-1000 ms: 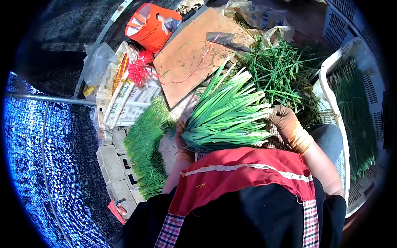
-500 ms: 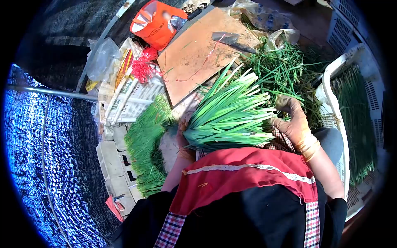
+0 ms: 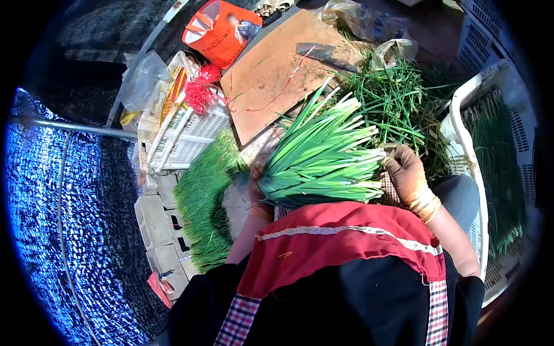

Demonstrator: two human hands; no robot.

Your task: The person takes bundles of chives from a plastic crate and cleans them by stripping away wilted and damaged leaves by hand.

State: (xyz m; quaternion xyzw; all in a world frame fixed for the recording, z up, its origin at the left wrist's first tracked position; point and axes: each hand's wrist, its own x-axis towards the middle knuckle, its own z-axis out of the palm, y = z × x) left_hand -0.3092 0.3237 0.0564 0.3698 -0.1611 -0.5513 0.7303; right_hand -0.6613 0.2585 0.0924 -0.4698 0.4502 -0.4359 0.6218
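Chive bunch [image 3: 323, 158]: above the apron, between the two hands, its pale stem ends fanned from 1 round to 4 o'clock, the darker green leaves drawn together toward 8 o'clock.
Left hand [image 3: 257, 187]: at the bunch's 8 o'clock, fingers wrapped around the leaf end and holding it; some are hidden beneath.
Right hand [image 3: 408, 176]: gloved, just past 3 o'clock, fingers bent inward, thumb and forefinger at the pale stem ends; whether they pinch a stem, I cannot tell.
Red apron [image 3: 346, 230]: at 6 o'clock, just below the bunch.
Loose greens [image 3: 389, 98]: a tangled heap between 1 and 2 o'clock.
Chive pile [image 3: 202, 202]: between 8 and 9 o'clock, near the left hand.
Brown board [image 3: 265, 81]: at 11 o'clock, tilted, with a cleaver [image 3: 315, 51] and a red strand lying on it.
Red string bundle [image 3: 201, 93]: at 10 o'clock, beside the board.
White crate [image 3: 459, 109]: at 3 o'clock, more greens [image 3: 496, 167] inside.
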